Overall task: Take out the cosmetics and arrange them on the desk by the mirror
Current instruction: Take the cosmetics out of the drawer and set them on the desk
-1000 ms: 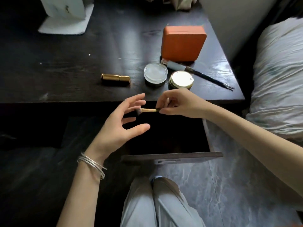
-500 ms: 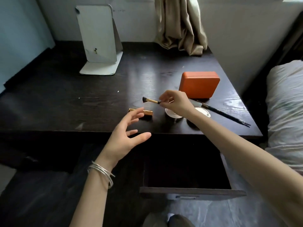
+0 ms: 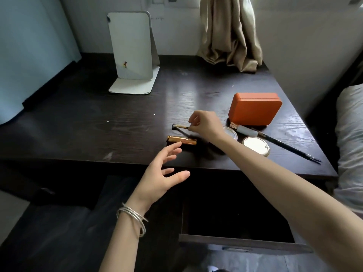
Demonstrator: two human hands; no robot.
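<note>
1. My right hand (image 3: 204, 125) pinches the handle end of a small makeup brush (image 3: 179, 127) between thumb and fingertips; the dark bristles point toward the desk's left edge, and the brush hangs low over the desk (image 3: 78, 122), contact unclear.
2. My left hand (image 3: 163, 173) hovers at the desk's front edge, fingers spread and holding nothing, fingertips near the gold lipstick tube (image 3: 181, 139).
3. Already laid out toward the desk's right edge: the orange case (image 3: 255, 107), a clear-lidded round jar (image 3: 231, 133) partly hidden by my wrist, a gold-rimmed round compact (image 3: 255, 145), and a long brow pencil (image 3: 275, 139) lying aslant.
4. The mirror (image 3: 130, 46) stands near the back left corner, well apart from this group.
5. The drawer (image 3: 235, 243) below the front edge stands open; its interior is too dark to read.
6. Step in hand, as I judge it: setting the brush down just behind the lipstick. The next move calls for lowering it flat, parting my fingers, then checking the drawer.
</note>
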